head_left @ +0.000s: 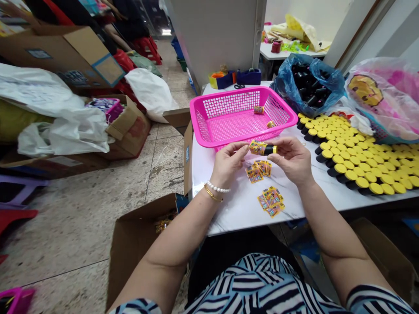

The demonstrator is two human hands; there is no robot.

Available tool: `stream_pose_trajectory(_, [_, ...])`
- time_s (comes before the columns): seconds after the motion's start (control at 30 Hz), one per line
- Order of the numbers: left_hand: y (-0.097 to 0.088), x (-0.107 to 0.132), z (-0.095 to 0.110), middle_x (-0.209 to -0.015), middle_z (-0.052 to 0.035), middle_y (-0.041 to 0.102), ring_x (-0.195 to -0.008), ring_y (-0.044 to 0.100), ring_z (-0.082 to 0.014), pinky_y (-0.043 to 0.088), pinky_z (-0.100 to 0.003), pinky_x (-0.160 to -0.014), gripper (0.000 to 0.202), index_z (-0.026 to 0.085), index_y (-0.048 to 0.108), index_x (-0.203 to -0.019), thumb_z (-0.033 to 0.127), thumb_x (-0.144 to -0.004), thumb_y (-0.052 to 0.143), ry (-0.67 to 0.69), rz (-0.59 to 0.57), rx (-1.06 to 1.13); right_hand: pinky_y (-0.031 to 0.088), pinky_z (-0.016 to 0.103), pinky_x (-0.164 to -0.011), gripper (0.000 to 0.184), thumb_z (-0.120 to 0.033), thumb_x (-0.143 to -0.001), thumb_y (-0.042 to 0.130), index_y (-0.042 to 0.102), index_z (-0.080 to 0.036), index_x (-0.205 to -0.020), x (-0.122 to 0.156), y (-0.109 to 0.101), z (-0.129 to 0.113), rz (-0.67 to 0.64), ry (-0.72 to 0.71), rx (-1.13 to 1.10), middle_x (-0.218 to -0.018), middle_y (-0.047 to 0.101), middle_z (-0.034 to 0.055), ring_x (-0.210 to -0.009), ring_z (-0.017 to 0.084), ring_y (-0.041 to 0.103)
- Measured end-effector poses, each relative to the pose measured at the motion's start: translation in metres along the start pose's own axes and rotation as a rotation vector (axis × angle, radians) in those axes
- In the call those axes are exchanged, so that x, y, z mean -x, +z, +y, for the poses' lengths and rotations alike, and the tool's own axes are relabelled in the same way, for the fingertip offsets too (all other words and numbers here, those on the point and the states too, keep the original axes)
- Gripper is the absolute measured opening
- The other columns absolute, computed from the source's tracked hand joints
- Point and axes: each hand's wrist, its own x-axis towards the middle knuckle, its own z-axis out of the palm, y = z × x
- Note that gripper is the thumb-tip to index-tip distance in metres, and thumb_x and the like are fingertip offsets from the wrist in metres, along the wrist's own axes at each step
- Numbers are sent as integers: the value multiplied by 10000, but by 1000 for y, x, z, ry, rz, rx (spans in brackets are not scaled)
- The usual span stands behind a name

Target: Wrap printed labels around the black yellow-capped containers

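My left hand [228, 164] and my right hand [292, 159] hold a small black tube with a yellow cap [262, 149] between them, lying sideways above the white table [235, 209]. A colourful label wraps its left part, pinched by my left fingers. My right fingers grip the capped end. Under the hands lie two small piles of printed labels [258, 170] [271, 201]. A pink plastic basket [209, 126] stands just beyond, with two labelled tubes [259, 110] inside.
Rows of black tubes with yellow caps [356, 157] lie at the right. A blue bag of black tubes [307, 85] and a pink printed bag [386, 96] sit behind them. Open cardboard boxes [137, 244] stand on the floor at left.
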Motion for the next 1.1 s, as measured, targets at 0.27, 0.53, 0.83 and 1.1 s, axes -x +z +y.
stream_pose_trajectory(0.27, [-5,-4,3,-1021,-81,754,-778,700,-134,567,-261,-714,455,170,764,-1121,335,-727,920,-74,-348,47,647,436,-994,366,-331,-796,898,730,-277,-1117,2,3,0,-145,-20,30,-1242,756,55,-1181,241,728])
stream_pose_trajectory(0.53, [-8,-11,-6,-813,-54,739,-670,679,-114,549,-249,-673,388,120,774,-946,330,-677,960,-163,-375,39,621,476,-999,316,-241,-860,806,769,-327,-1162,1,1,-3,-208,-210,404,-1141,769,32,-1077,236,721])
stream_pose_trajectory(0.83, [-13,-15,-8,-823,-50,762,-661,681,-111,542,-246,-658,375,142,787,-993,316,-699,941,-133,-342,93,604,469,-988,338,-193,-847,796,762,-309,-1163,5,6,10,-147,-327,483,-1155,785,48,-1079,243,738])
stream_pose_trajectory(1.1, [-7,-13,-11,-612,-62,682,-424,573,-102,383,-205,-416,473,116,726,-811,570,-783,860,-158,-352,-21,634,371,-889,446,-335,-828,848,752,-298,-1262,7,12,27,-166,-14,240,-1114,749,41,-937,175,726])
